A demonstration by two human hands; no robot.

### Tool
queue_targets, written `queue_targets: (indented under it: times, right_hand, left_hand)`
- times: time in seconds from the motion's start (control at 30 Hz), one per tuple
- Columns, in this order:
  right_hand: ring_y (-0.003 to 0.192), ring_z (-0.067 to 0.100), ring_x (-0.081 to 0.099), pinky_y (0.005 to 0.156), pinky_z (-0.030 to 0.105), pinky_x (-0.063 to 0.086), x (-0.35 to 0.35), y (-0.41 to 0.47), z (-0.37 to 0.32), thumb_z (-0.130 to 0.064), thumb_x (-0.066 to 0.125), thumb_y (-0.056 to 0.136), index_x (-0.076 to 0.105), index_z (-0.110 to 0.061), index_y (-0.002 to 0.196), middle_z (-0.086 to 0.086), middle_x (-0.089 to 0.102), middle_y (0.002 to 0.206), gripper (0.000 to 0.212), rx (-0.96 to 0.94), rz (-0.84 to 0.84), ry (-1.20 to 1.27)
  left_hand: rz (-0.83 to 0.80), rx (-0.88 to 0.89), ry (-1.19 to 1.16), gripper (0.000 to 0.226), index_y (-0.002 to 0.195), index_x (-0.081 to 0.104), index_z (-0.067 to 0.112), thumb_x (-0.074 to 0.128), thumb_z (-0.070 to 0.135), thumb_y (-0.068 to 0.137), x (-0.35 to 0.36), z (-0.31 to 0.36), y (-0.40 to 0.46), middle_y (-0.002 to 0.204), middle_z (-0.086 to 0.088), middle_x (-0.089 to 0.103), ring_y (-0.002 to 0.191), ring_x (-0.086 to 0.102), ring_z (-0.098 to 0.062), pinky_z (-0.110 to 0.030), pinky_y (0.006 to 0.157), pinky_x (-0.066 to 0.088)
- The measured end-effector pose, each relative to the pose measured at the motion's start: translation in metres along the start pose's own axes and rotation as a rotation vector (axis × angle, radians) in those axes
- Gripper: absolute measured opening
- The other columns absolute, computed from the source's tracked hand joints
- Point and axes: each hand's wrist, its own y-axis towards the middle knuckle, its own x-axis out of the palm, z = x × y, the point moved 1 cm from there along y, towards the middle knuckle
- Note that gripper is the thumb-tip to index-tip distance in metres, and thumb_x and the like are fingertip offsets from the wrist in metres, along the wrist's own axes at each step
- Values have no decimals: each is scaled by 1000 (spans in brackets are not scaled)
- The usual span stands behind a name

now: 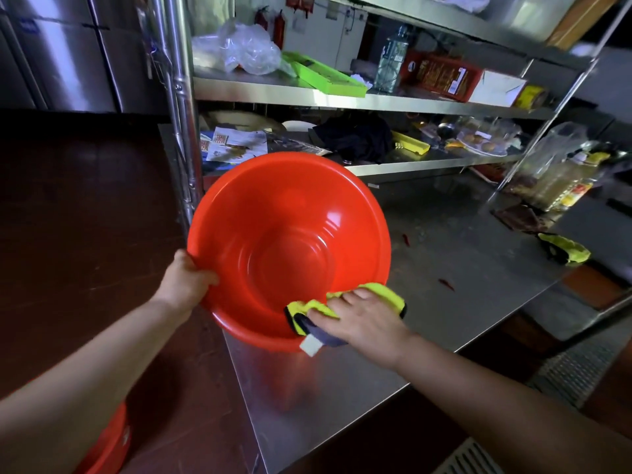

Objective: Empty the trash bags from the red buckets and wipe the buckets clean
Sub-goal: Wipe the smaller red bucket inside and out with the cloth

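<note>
left fingers (191, 280) grip red bucket (287, 234) rim | right fingers (355, 302) press yellow cloth (345, 302) flat

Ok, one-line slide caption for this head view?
Left hand grips the tilted red bucket by its rim while the right hand presses a yellow cloth on its near rim.
</note>
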Motion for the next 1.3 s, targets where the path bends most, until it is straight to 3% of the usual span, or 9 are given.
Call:
queue_targets:
  times: [0.17,0.27,0.43,0.6,0.7,0.8,0.93,1.13,1.3]
  right_hand:
    - [84,26,67,76,33,55,-19,-26,54,-6,57,76,66,-24,118,3,68,96,46,-9,66,1]
    - [100,28,65,84,36,54,-27,-32,71,5,78,55,59,-21,128,7,66,114,80,95,-23,27]
    - [135,23,39,106,34,37,-34,-47,88,10,55,77,22,-31,149,2,35,150,89,164,-184,169]
    - [113,22,54,82,33,47,-44,-53,86,-1,54,80,34,-45,141,-10,48,134,77,578,-67,503]
    - [102,19,58,74,33,49,-52,-38,69,2,58,76,45,-42,135,-9,57,120,75,706,151,635]
    - [101,15,59,73,27,51,-61,-14,50,4,61,71,48,-38,134,-13,57,120,77,695,297,656]
    - [100,19,60,72,31,54,-73,11,26,5,65,67,47,-33,136,-8,58,118,81,652,421,602]
    - [118,-11,37,91,-1,28,-73,15,10,-31,83,66,13,-61,137,-36,36,131,104,625,358,950]
    - [118,-22,31,91,-5,20,-71,10,14,-42,74,73,20,-37,132,-30,31,130,80,615,485,1250]
  left_hand:
    - [-99,55,60,35,99,50,5,71,3,71,1,38,14,95,-23,61,82,61,-35,-46,73,53]
    - [-125,41,112,28,98,57,0,71,10,75,8,51,20,98,-29,64,88,64,-40,-52,79,55]
    - [-117,28,220,26,100,63,-1,67,15,79,8,55,22,91,-25,68,79,67,-35,-47,73,56]
    - [-167,33,285,46,118,52,-3,66,27,85,11,58,4,109,-24,61,99,61,-37,-49,88,51]
    - [55,455,758,62,124,46,2,68,40,80,12,71,-23,123,-20,51,119,42,-37,-43,99,35]
    - [-120,751,579,44,118,57,5,62,36,87,24,90,-59,113,-16,62,111,51,-33,-35,95,35]
    - [-635,120,-190,33,98,61,3,54,35,93,39,107,-95,85,-15,66,77,66,-26,-39,75,57]
    - [-559,53,-619,8,86,60,8,58,1,87,37,116,-106,68,-5,64,53,61,-13,-21,47,49]
    - [-409,101,-752,18,84,56,10,59,-7,83,48,128,-126,66,-4,63,50,60,-13,-21,46,49]
